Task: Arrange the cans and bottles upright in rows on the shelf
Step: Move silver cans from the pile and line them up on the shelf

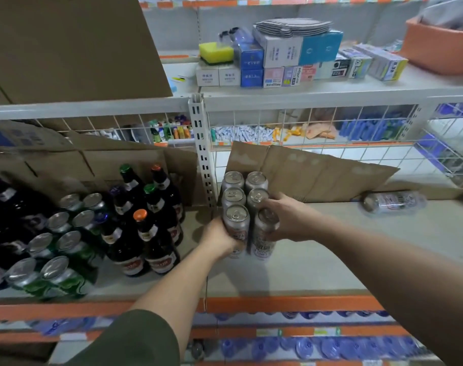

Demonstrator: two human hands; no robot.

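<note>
The silver cylindrical metal cans (235,216) have shiny, smooth lids; the dark brown glass bottles (157,249) look glossy; the creased brown cardboard sheet (317,175) is matt; the pale shelf board (330,260) is dull; the clear plastic bottle (394,203) glints.

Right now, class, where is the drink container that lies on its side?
In the head view, the toppled container lies at the right of the shelf, by the foot of the cardboard sheet, well right of the silver cans.
</note>
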